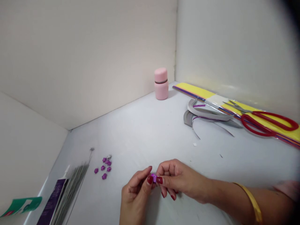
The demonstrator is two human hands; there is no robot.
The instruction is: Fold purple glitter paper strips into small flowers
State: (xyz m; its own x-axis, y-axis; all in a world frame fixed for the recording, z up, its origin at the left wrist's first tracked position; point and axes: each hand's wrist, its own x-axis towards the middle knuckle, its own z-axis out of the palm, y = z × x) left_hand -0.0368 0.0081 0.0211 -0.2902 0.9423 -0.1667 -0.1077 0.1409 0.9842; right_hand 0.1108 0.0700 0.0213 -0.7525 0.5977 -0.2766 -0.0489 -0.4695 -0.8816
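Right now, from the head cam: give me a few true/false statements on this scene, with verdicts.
1. The left hand and right hand pinch a small purple flower between their fingertips. True.
2. The right hand holds the red-handled scissors. False: the scissors lie on the yellow paper strips, and no hand touches them.
3. A pink bottle stands upright near the back corner. True.
4. The loose purple flowers lie beside the scissors. False: they lie left of the hands, near a bundle of thin stems.
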